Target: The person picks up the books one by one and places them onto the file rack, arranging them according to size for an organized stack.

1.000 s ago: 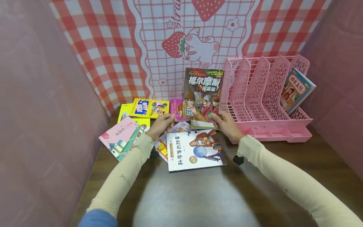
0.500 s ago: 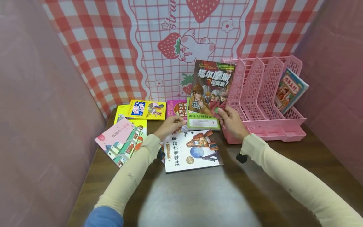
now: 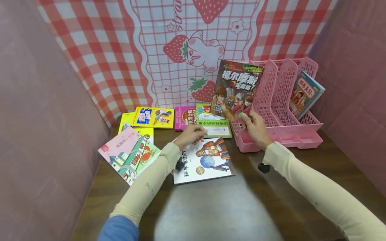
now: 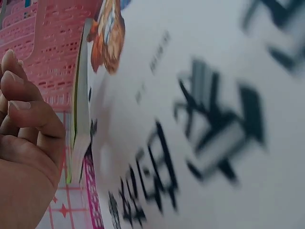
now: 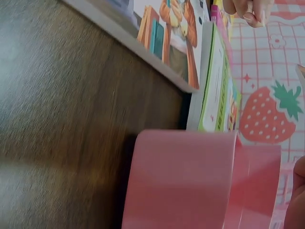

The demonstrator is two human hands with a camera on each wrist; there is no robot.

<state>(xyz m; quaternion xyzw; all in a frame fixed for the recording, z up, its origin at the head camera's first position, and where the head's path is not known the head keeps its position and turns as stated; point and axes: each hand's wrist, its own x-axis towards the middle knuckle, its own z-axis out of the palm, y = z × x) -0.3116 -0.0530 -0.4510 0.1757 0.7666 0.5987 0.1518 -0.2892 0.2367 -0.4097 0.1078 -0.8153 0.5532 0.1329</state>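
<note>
My right hand [image 3: 256, 130] pinches the lower right corner of a dark-covered book [image 3: 232, 83] with a detective on its front. This book is raised and tilted in front of the left side of the pink file rack [image 3: 280, 134]. My left hand [image 3: 189, 136] hovers over the far edge of a white book [image 3: 211, 172], its fingers loosely curled and holding nothing. In the left wrist view, the relaxed fingers [image 4: 35, 119] sit beside the white cover. Just behind that hand lies a green book [image 3: 217, 130].
One blue book [image 3: 306, 93] leans in the rack's right-hand slot. Left of the white book lie a pink book [image 3: 120, 144] and yellow books [image 3: 163, 118]. A magenta book [image 3: 181, 117] lies by the back cloth. Pink curtains [image 3: 45, 134] flank the table.
My right hand has carried the detective book rightward and up, in front of the rack, uncovering more of the green book. My left hand has shifted right, over the white book's far edge.
</note>
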